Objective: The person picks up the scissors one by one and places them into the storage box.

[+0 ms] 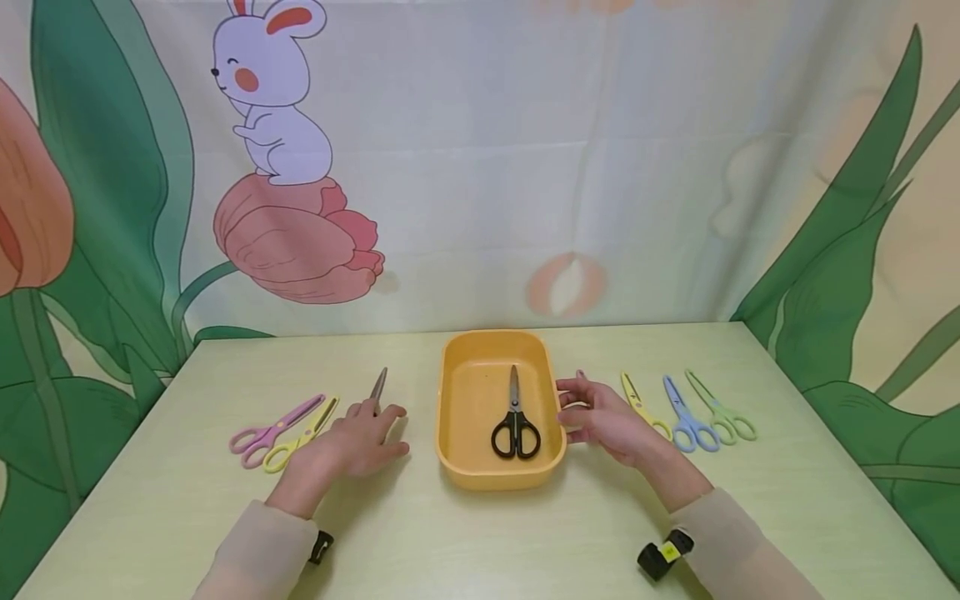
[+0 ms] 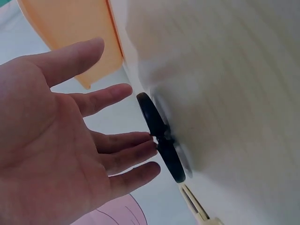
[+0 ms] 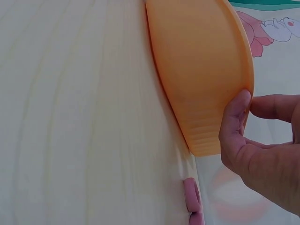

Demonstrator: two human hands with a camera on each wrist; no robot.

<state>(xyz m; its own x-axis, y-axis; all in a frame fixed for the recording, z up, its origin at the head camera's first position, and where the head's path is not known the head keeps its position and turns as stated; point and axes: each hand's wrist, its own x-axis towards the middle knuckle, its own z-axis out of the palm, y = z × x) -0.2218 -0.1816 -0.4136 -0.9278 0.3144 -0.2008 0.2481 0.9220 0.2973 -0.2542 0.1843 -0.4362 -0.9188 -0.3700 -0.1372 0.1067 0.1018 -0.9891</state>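
Observation:
My left hand [image 1: 365,439] hovers over a pair of scissors [image 1: 378,390], fingers extended; only the blades show in the head view. In the left wrist view their black handles [image 2: 152,115] lie at the fingertips, and whether they touch I cannot tell. A yellow plastic tray [image 1: 500,481] stands between the hands, with black-handled scissors [image 1: 515,425] lying inside. At its right side my right hand [image 1: 600,417] pinches the rim between thumb and fingers, as the right wrist view shows on the tray wall [image 3: 201,70].
Left of the left hand lie purple scissors [image 1: 273,432] and yellow scissors [image 1: 303,435]. On the right are yellow [image 1: 643,407], blue [image 1: 688,417] and green scissors [image 1: 723,412]. Pink scissors [image 3: 191,194] sit partly hidden behind the right hand. A printed curtain [image 1: 480,167] hangs behind the table.

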